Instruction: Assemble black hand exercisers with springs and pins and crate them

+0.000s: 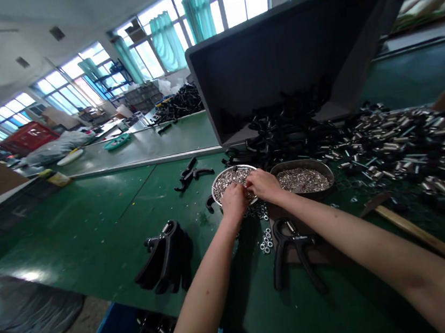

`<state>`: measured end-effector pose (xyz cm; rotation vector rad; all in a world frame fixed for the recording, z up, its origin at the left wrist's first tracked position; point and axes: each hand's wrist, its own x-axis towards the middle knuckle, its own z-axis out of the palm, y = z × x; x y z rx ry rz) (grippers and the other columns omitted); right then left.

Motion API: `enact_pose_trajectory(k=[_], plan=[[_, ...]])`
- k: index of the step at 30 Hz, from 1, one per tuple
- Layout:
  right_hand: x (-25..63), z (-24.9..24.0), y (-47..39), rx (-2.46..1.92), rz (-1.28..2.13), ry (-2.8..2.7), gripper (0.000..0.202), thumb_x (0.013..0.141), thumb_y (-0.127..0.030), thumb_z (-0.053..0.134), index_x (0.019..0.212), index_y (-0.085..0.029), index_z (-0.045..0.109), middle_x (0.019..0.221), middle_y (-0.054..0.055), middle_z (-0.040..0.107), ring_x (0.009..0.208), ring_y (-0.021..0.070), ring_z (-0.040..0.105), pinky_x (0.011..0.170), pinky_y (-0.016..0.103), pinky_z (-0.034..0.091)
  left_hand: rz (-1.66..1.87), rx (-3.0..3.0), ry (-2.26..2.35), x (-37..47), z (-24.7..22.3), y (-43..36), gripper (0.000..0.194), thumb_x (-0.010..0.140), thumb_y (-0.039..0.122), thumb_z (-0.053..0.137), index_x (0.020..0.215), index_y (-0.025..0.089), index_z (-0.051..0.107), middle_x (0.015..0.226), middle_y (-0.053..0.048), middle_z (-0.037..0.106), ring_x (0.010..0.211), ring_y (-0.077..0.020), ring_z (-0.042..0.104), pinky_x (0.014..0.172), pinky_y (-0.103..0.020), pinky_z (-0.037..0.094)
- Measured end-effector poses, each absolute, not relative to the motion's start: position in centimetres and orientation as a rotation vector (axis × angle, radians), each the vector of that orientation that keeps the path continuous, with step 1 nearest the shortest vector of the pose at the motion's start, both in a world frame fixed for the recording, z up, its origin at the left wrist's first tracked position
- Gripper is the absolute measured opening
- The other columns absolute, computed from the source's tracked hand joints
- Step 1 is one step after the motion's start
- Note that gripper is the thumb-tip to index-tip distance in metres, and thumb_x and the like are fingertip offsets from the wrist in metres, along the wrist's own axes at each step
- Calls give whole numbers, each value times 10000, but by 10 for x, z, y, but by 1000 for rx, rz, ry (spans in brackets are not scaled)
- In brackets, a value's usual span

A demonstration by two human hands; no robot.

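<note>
My left hand [235, 201] and my right hand [264, 184] meet over a round dish [214, 190] full of small metal pins or rivets. The fingers of both are pinched together, and whatever they hold is too small to make out. Just right of my right hand stands an oval tin [332, 174] of small metal parts. Shiny nuts or washers [264, 241] lie in front of the dish. Below my right forearm, a black hand gripper [294, 255] with a spring rests on a brown block [326, 253], its handles pointing toward me.
Several finished-looking hand grippers [166, 257] stand grouped at the left. Loose black handles [191, 174] lie behind them. A hammer [426, 236] is at the right, near heaped springs [413, 137]. A tipped grey bin [294, 55] spills black parts at the back.
</note>
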<state>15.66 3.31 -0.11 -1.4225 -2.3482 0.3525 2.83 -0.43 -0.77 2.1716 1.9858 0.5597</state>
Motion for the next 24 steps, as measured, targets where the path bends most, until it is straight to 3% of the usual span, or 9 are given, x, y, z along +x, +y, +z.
enact_pose_trajectory(k=[7, 11, 14, 19, 24], plan=[[187, 12, 2, -1366, 560, -2111, 255, 893, -218, 422, 1080, -164, 585, 952, 50, 701, 835, 139, 619, 766, 251, 442, 781, 1940, 1968, 14, -1, -11, 190, 852, 177, 459, 993, 153, 585, 872, -86, 651, 824, -196, 607, 767, -318, 445], [225, 7, -35, -1302, 847, -1999, 193, 857, -276, 480, 910, -172, 634, 834, 28, 706, 708, 143, 620, 670, 260, 452, 1052, 1464, 1524, 11, -5, -35, 315, 817, 201, 491, 1121, 160, 564, 786, -20, 633, 627, -112, 583, 606, -234, 444], [243, -7, -54, -1382, 869, -1990, 198, 827, -319, 525, 766, -173, 645, 733, 20, 679, 685, 158, 608, 635, 267, 429, 1128, 1095, 1201, 18, -10, -62, 272, 756, 304, 610, 982, 152, 607, 767, -9, 624, 600, -90, 589, 562, -199, 429], [244, -22, -59, -1454, 719, -2119, 195, 843, -298, 520, 751, -180, 644, 761, 17, 681, 711, 150, 609, 644, 247, 408, 1030, 983, 1116, 35, -17, -97, 355, 698, 440, 695, 853, 164, 535, 817, -54, 700, 649, -142, 649, 566, -220, 452], [233, -16, -63, -1500, 521, -2255, 149, 851, -241, 530, 771, -170, 634, 791, 56, 672, 751, 178, 600, 641, 261, 364, 962, 1232, 1254, 46, -22, -107, 248, 732, 388, 672, 747, 149, 608, 678, -17, 674, 627, -140, 610, 606, -237, 434]])
